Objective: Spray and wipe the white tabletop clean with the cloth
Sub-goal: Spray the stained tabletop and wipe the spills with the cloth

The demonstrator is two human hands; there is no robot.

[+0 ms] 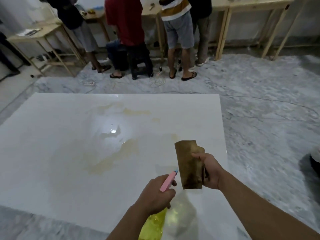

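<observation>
Grey marbled floor all around, and at centre a glossy white table, flat and square-cornered, shining wet under a bright glare in its middle. Yellowish smears spread across the table, one patch near its middle, fainter ones toward the far edge.

Over the table's near right part, the left hand is wrapped round the neck of a spray bottle, fingers curled tight on it. Pink trigger head with a small blue nozzle tip, pointing out toward the table's middle. Clear plastic body below the hand, yellow liquid inside, hanging at the table's near edge. No label or writing readable on it.

Just beside the bottle's nozzle, toward the table's right edge, the right hand grips the cloth. Brown, limp, folded into a long rectangle, darker and stained at its lower end, top corner flopped over. Thumb across the front, fingers curled behind it. Whether the cloth touches the table, I can't tell; it looks held above it.

Beyond the table's far edge, people stand with their backs turned, in sandals, at pale wooden benches along the wall. One in a red shirt sits on a dark stool. White cables trail on the floor by their feet.
</observation>
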